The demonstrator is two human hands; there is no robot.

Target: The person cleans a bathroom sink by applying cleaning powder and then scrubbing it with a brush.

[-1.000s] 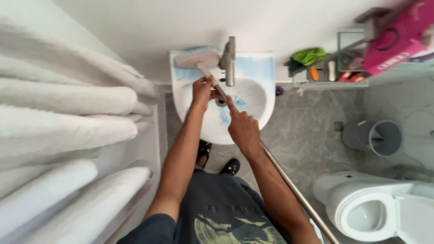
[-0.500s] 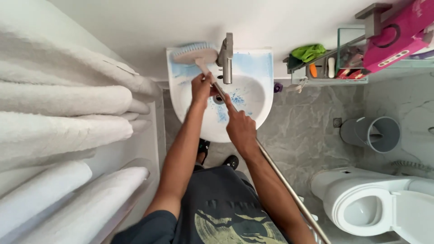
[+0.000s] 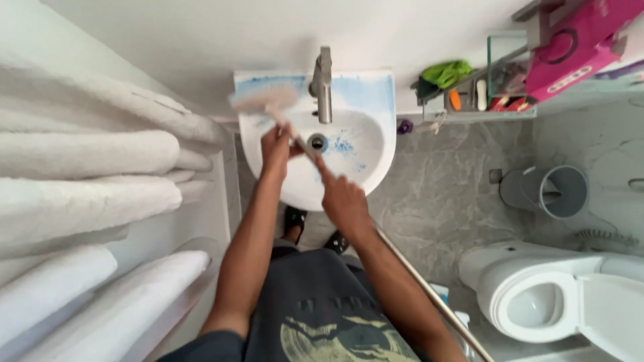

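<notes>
Here the long-handled scrub brush with pale bristles (image 3: pixel 263 99) lies on the back-left rim of the white oval washbasin streaked with blue cleaner (image 3: pixel 349 175), just left of its steel tap (image 3: pixel 323 84). The left hand (image 3: pixel 276 149) is clamped on the pole near the head and the right hand (image 3: pixel 343 199) lower down. It looks light and stiff, its wet pole likely slippery, best held in both places.

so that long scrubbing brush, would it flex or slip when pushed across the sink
The brush pole looks like rigid metal, so it probably stays stiff. Both the left hand and right hand grip it, suggesting it is awkward one-handed. The sink carries blue cleaner, so the bristles would likely slide easily.
</notes>
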